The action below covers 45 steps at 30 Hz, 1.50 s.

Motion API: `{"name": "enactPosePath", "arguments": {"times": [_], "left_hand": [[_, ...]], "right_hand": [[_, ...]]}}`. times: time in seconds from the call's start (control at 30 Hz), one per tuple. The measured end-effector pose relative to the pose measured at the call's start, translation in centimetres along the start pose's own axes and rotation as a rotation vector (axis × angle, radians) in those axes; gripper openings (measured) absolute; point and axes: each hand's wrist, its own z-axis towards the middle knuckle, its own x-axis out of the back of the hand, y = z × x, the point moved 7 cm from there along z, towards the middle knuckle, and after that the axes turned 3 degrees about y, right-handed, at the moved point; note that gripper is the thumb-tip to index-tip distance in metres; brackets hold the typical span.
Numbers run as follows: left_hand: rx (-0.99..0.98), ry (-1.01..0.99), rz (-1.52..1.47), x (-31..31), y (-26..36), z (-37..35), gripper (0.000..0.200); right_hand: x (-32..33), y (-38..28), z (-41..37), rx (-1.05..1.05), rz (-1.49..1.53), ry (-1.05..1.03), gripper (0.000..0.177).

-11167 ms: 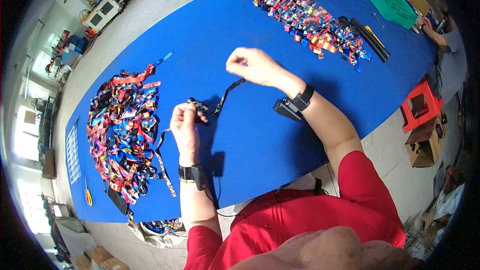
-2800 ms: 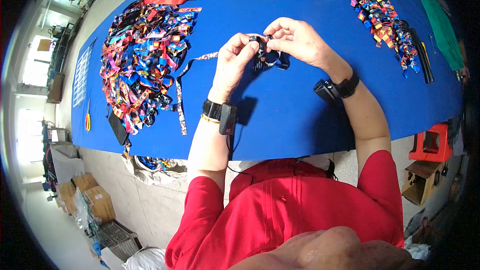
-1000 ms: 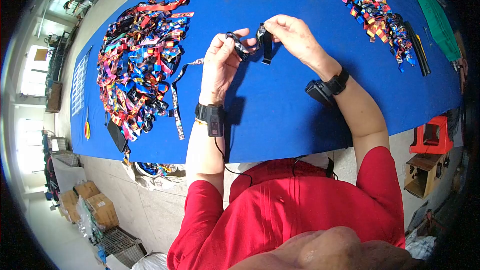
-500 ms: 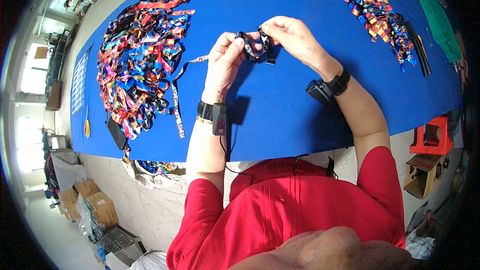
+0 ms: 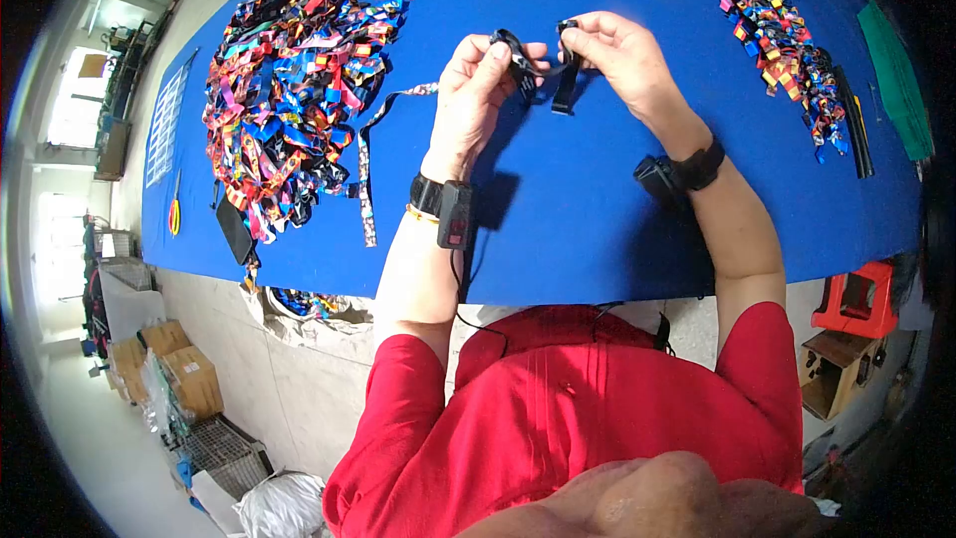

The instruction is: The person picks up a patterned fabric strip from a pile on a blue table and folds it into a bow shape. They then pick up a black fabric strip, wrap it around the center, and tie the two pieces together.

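Black patterned strap (image 5: 565,92) held up over blue table cloth (image 5: 568,214).
Left hand (image 5: 468,95) pinches its bunched part, thumb against fingers; right hand (image 5: 629,58) nips a dangling section. Colourful strap heap (image 5: 294,105) lies leftward.

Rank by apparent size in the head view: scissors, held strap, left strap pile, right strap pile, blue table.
1. Blue table
2. Left strap pile
3. Right strap pile, clearly smaller in this view
4. Held strap, partly hidden
5. Scissors
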Motion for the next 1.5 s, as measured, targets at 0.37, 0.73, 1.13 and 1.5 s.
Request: {"name": "enactPosePath", "arguments": {"times": [0.37, 0.73, 1.13, 1.5], "left_hand": [[0.006, 0.117, 0.051, 0.4, 0.7, 0.6, 0.015], [0.055, 0.001, -0.186, -2.5, 1.3, 0.6, 0.010], [0.168, -0.057, -0.129, -3.4, -2.2, -0.8, 0.010], [0.203, -0.066, -0.159, -3.3, -3.4, -1.7, 0.013]], "right_hand": [[0.7, -1.9, -0.6, -0.005, 0.121, 0.158, 0.021], [0.7, -2.2, -0.7, 0.004, 0.107, 0.099, 0.020], [1.6, 0.0, -4.7, -0.095, 0.215, 0.091, 0.023], [1.1, 0.4, -6.3, -0.040, 0.195, 0.007, 0.025]]}}
